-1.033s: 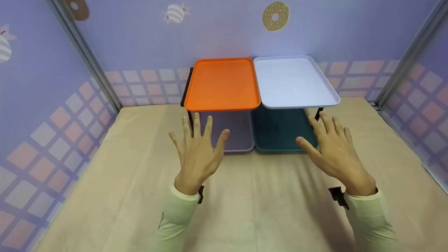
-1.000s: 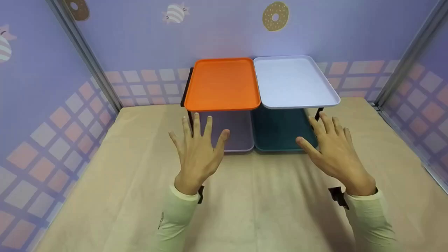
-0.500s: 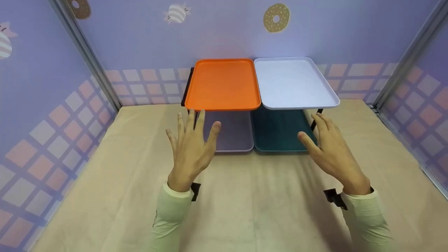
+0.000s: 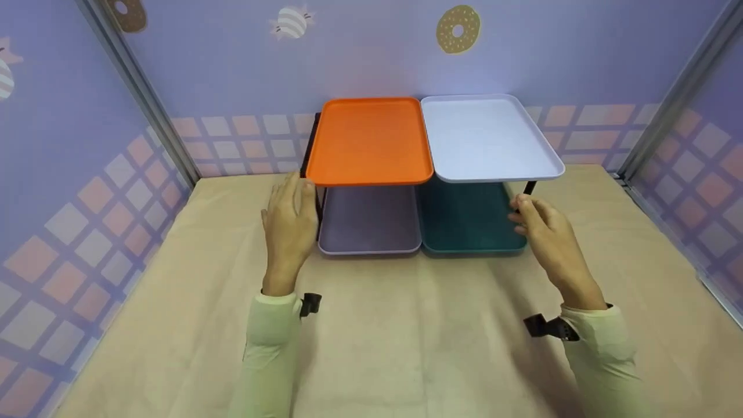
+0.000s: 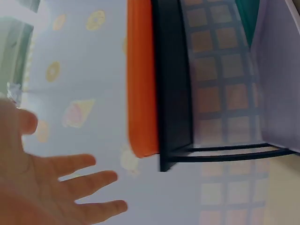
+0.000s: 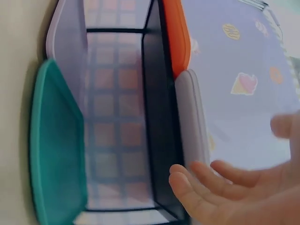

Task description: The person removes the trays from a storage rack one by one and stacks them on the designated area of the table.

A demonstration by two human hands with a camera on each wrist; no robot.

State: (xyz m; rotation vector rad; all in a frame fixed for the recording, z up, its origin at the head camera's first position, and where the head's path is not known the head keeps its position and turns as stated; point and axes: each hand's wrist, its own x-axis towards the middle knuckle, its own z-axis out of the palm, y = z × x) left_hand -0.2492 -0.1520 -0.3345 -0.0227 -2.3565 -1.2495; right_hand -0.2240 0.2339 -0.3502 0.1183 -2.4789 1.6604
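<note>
A two-level black rack (image 5: 173, 79) carries an orange tray (image 4: 370, 141) and a white tray (image 4: 490, 137) side by side on top. Under them lie a greyish-purple tray (image 4: 371, 220) at left and a dark green tray (image 4: 471, 217) at right. My left hand (image 4: 290, 223) is by the rack's left front corner; the left wrist view has its fingers (image 5: 93, 183) extended, apart from the orange tray and holding nothing. Beside the rack's right front leg is my right hand (image 4: 548, 238), its fingers (image 6: 211, 180) loosely bent. Whether these touch the rack or white tray, I cannot tell.
A beige cloth (image 4: 371, 331) covers the table. Purple panels with pink and white squares stand behind and at both sides, joined by metal posts (image 4: 139, 93). Each wrist bears a black camera mount (image 4: 310, 303).
My left hand has moved left and forward to the rack's left corner, its spread fingers drawing together. My right hand has turned slightly, its fingers bending near the right leg. The trays stay put.
</note>
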